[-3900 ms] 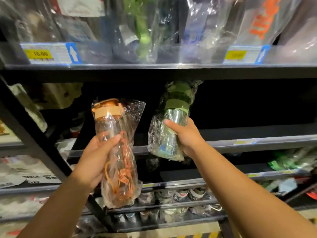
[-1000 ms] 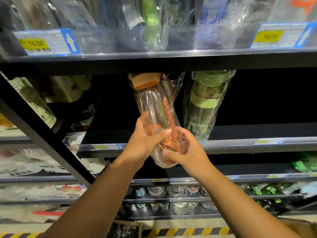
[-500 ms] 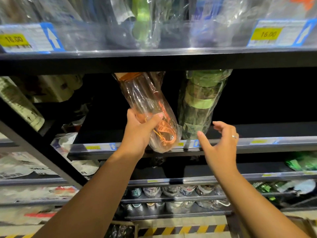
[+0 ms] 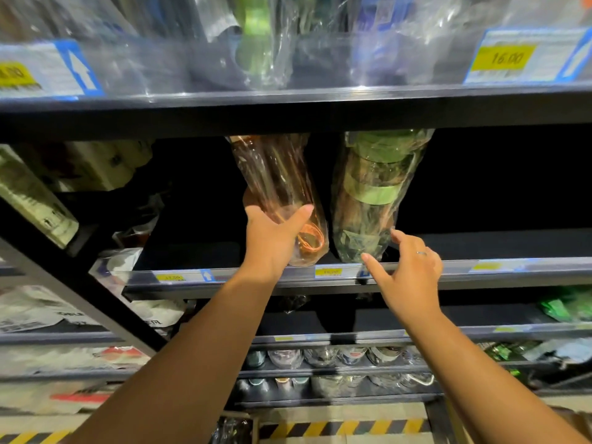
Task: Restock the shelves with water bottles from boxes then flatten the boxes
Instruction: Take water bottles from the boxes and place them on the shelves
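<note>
Though inside its bag (image 4: 315, 251) — orange bottle (image 4: 275, 181)

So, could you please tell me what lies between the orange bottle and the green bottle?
Nothing stands there: the head view shows only a narrow dark gap over bare shelf between the orange bottle and the green bottle.
</note>
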